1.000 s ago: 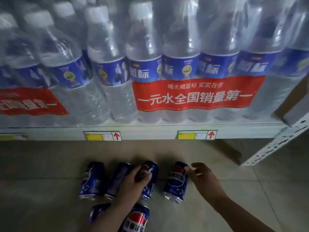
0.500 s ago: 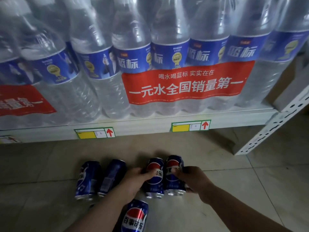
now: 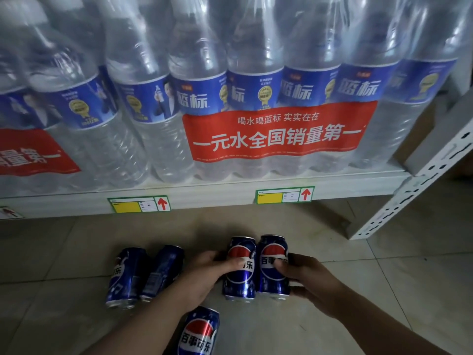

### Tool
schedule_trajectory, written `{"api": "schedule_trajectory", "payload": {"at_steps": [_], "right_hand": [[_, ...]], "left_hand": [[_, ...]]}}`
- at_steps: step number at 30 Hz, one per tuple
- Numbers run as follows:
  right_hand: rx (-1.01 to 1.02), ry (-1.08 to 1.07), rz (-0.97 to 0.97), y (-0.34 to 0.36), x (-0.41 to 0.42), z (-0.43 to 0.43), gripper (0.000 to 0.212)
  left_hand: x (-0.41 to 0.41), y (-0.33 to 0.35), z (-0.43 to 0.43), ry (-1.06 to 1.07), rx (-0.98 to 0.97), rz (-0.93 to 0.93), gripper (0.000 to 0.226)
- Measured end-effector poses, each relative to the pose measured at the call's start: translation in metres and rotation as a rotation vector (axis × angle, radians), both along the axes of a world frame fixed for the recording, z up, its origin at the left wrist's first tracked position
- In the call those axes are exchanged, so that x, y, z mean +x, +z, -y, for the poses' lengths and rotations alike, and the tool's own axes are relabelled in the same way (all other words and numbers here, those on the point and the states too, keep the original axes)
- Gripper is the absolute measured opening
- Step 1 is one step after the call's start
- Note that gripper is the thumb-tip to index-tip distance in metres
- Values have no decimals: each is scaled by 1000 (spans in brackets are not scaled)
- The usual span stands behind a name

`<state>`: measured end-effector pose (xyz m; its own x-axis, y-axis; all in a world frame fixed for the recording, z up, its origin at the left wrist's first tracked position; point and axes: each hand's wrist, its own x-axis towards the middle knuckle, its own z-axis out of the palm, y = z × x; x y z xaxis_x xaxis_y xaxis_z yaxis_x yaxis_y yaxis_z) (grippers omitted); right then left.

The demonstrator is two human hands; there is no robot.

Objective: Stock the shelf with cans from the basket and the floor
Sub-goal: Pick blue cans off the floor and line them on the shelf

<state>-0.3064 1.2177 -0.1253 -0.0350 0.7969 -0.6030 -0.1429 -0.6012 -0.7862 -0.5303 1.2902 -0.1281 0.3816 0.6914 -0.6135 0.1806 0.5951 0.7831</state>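
Observation:
Several blue cola cans lie on the tiled floor below the shelf. My left hand (image 3: pixel 204 275) grips one can (image 3: pixel 240 275), thumb across its label. Pressed right beside it is a second can (image 3: pixel 272 254), and my right hand (image 3: pixel 309 280) grips that one from the right. Two more cans lie side by side to the left: the left can (image 3: pixel 125 275) and the dark can (image 3: pixel 161 270). A fifth can (image 3: pixel 199 331) lies near the bottom edge, partly under my left forearm. No basket is in view.
The white bottom shelf (image 3: pixel 204 196) carries shrink-wrapped packs of water bottles (image 3: pixel 256 85) with red banners and fills the upper view. Price tags sit on its front edge. A perforated white upright (image 3: pixel 409 196) stands at the right. Grey floor tiles spread around the cans.
My hands closed on two cans and pushed them together, side by side. The view shifted a little closer to the floor and to the left.

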Motion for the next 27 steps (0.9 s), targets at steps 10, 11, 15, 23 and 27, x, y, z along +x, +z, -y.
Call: {"api": "schedule_trajectory", "payload": {"at_steps": [10, 11, 15, 23, 27], "right_hand": [[204, -9, 43, 85, 23, 26, 41], [218, -11, 44, 96, 24, 28, 45], [286, -20, 55, 147, 32, 28, 43], [445, 2, 114, 260, 55, 44, 48], [540, 13, 186, 323, 67, 50, 43]], "left_hand": [[20, 98, 19, -59, 223, 34, 52], [23, 113, 21, -61, 250, 29, 55], [32, 164, 21, -47, 323, 16, 50], [45, 279, 38, -81, 506, 106, 38], [53, 339, 46, -71, 586, 171, 48]]}}
